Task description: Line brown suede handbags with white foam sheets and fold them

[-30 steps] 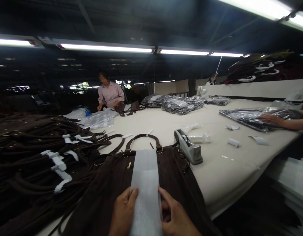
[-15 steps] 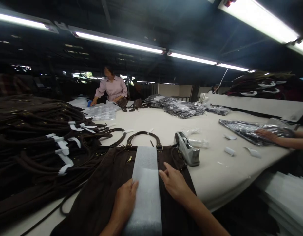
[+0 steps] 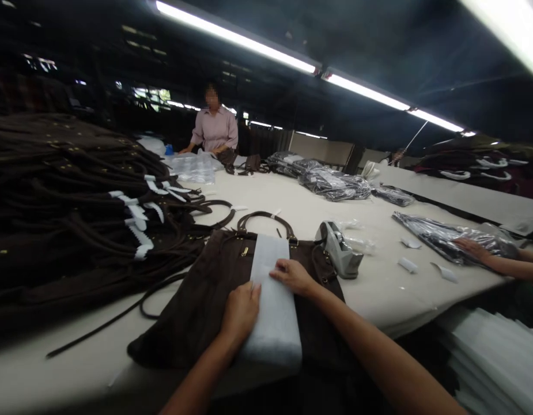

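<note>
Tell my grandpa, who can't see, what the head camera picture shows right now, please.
The wearer's left hand and right hand touch a pale strip down the middle of a dark brown bag on a cream table. A grey tape dispenser stands near the bag, brown bags are heaped at left, and a person stands opposite.

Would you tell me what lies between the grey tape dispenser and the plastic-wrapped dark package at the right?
Crumpled clear plastic and pale curled scraps lie between them, as the head view shows.

From where I watch, I can't read any text, label, brand, number or sign on anything in view.
</note>
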Available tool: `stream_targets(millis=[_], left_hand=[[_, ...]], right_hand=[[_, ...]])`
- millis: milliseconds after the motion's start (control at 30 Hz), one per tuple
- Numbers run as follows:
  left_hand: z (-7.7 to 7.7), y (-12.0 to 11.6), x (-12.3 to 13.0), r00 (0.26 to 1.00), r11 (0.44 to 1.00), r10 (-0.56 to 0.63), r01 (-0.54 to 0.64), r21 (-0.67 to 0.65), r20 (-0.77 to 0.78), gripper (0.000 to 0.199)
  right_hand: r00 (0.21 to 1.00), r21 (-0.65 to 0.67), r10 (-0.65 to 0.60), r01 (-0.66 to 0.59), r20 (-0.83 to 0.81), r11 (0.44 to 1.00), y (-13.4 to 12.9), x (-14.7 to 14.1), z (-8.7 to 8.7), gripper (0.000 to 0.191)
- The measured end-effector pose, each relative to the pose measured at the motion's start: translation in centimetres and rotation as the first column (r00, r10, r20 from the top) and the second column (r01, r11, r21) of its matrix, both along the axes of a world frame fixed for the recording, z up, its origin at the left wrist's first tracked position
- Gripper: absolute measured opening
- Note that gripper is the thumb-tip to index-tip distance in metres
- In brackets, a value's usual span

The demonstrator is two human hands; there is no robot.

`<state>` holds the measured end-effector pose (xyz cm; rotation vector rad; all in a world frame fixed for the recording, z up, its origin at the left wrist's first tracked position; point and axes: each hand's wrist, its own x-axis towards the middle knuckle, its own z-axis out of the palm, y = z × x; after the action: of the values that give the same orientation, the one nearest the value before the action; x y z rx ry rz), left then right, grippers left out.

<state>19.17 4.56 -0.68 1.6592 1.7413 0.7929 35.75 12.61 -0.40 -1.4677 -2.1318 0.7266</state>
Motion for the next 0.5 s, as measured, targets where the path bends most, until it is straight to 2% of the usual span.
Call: stream_targets(millis=[167,233,300,433,500], left_hand=[[1.4,-2.3,-1.8,0.982,0.985,-0.154,0.161,-0.063,0.110,0.038],[2.1,-3.9,-2.7,0.962,0.963,-0.240,0.253,-0.092,0.134,0.033],[2.6,-5.5,-3.2,0.957,0.954,-0.268,0.279,-0.108,0.107,0.029],[2.5,-7.4,-2.4,0.984,0.986,-0.132,0.117,-0.122,-0.122,0.020],[2.1,-7.7,-1.4,0.947,0.994,-0.052,0.017,-0.112,-0.318,0.017]], right_hand=[[0.993,-0.029,-0.008,0.005,-0.121,1.000,-0.1,0.6,-2.7,0.028],[0.979,0.004,0.013,-0.012,-0.202,1.000,-0.4,0.7,-3.2,0.030],[0.972,0.039,0.026,-0.018,-0.235,0.999,-0.8,0.7,-3.2,0.029],[0.991,0.058,-0.014,0.022,-0.134,0.998,-1.8,0.0,-2.6,0.022],[0.998,0.075,-0.044,0.047,-0.040,0.996,-2.2,-0.5,-2.1,0.020]])
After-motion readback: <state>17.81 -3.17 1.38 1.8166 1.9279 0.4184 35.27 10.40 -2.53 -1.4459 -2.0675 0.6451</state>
